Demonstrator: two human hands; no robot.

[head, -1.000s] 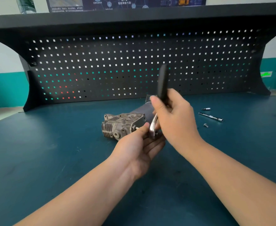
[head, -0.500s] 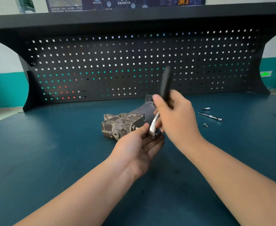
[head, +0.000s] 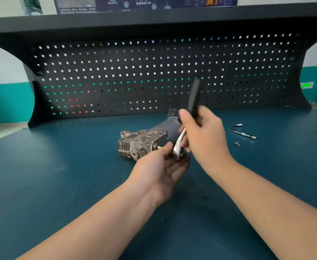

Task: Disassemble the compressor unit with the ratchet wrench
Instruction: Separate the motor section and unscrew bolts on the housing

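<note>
The compressor unit (head: 142, 143), a grey cast-metal head joined to a dark cylinder, lies on its side in the middle of the blue bench top. My right hand (head: 204, 137) grips the ratchet wrench (head: 193, 102) by its black handle, which points up and slightly right. The wrench's shiny head hangs just right of the compressor. My left hand (head: 159, 167) is palm-up under that head, thumb and fingers pinching the small part at it. What sits on the drive is hidden by my fingers.
An extension bar (head: 243, 134), a small socket bit (head: 237, 125) and a loose bolt (head: 237, 144) lie on the bench top (head: 60, 175) to the right. A black pegboard (head: 154, 76) backs the bench under a shelf.
The wrench handle has tipped a little to the right while my right hand shifted slightly. My left hand stays at the wrench head.
</note>
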